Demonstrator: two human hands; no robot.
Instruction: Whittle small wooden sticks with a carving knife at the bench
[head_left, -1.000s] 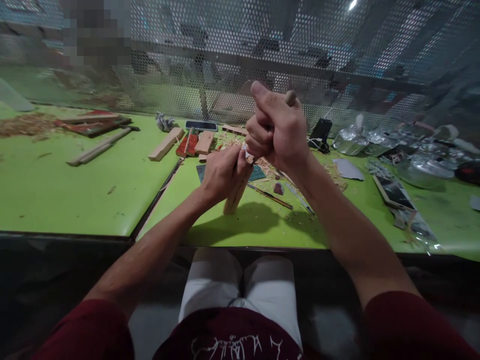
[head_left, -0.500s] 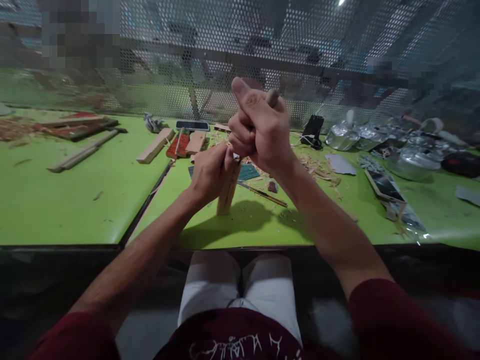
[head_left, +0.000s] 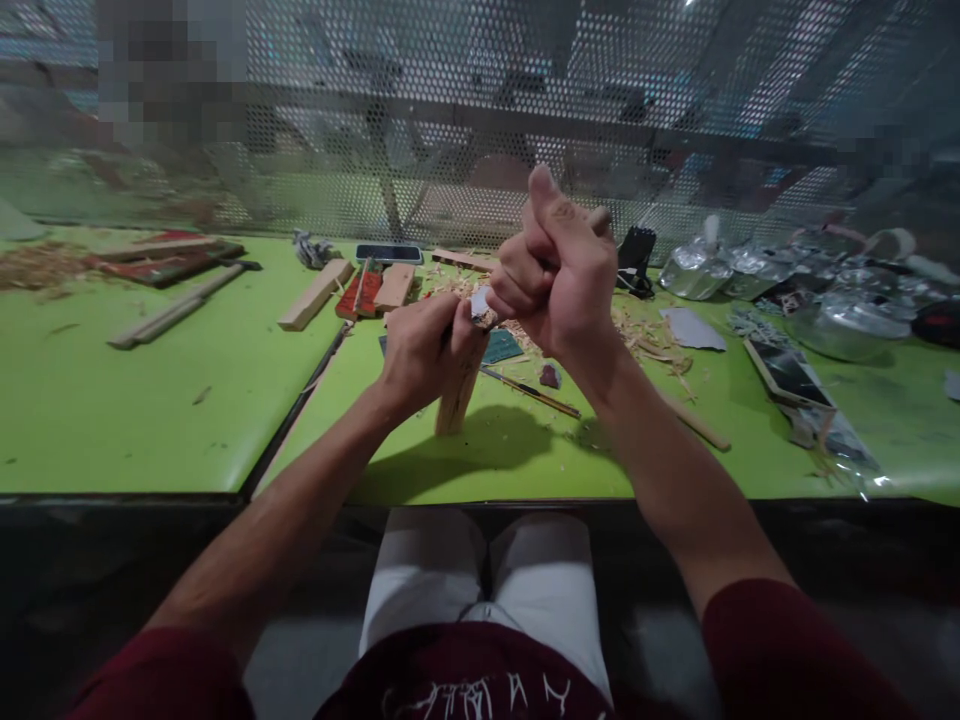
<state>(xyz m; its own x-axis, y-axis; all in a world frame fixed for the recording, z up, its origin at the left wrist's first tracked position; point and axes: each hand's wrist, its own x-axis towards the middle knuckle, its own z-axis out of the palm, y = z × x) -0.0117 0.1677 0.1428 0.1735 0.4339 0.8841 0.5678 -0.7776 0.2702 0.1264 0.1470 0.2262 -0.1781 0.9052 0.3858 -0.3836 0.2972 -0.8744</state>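
Observation:
My left hand is wrapped round the upper part of a wooden block, which stands slightly tilted with its lower end on the green tabletop. My right hand is a fist around a wooden-handled carving tool; the rounded butt of the handle sticks out beside the thumb. A dark bit of the tool shows by the block's top, close to my left thumb. Whether it is a knife or a chisel I cannot tell. Below the hands lie a pencil-like stick and a small dark red piece.
On the left lies a hammer near red and plain wood pieces. Behind my hands are a wood strip, a phone and shavings. Another phone and foil-wrapped things sit right. A perforated metal screen stands behind.
My right hand has moved right and slightly away from my left hand, still gripping the tool. The left hand and the block stay nearly in place. The view has shifted a little.

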